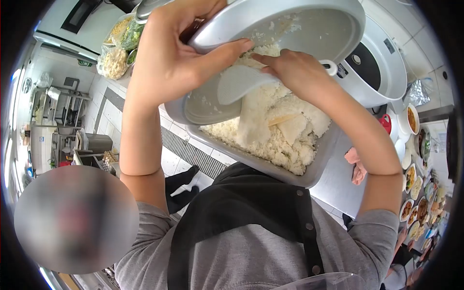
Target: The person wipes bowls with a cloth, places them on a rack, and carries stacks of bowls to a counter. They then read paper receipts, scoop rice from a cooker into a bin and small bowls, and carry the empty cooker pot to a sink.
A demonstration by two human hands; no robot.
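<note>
My left hand (169, 53) grips the rim of a metal rice pot (314, 31), thumb laid over the edge. The pot is tipped over a grey rectangular tray (316, 176) heaped with cooked rice (285, 152). Inside the pot's mouth, my right hand (299, 72) is closed around a white rice paddle (239, 82), its handle end poking out past the palm. The paddle's blade points left, against the pot's inner wall. Rice bridges the pot and the tray, and loose grains cling to the pot's inside.
An open rice cooker body (394, 79) stands behind on the right. A pink cloth (356, 166) lies on the metal counter (338, 186). Several filled dishes (411, 179) line the far right. Bagged vegetables (115, 63) sit at upper left. Other people are at the lower right.
</note>
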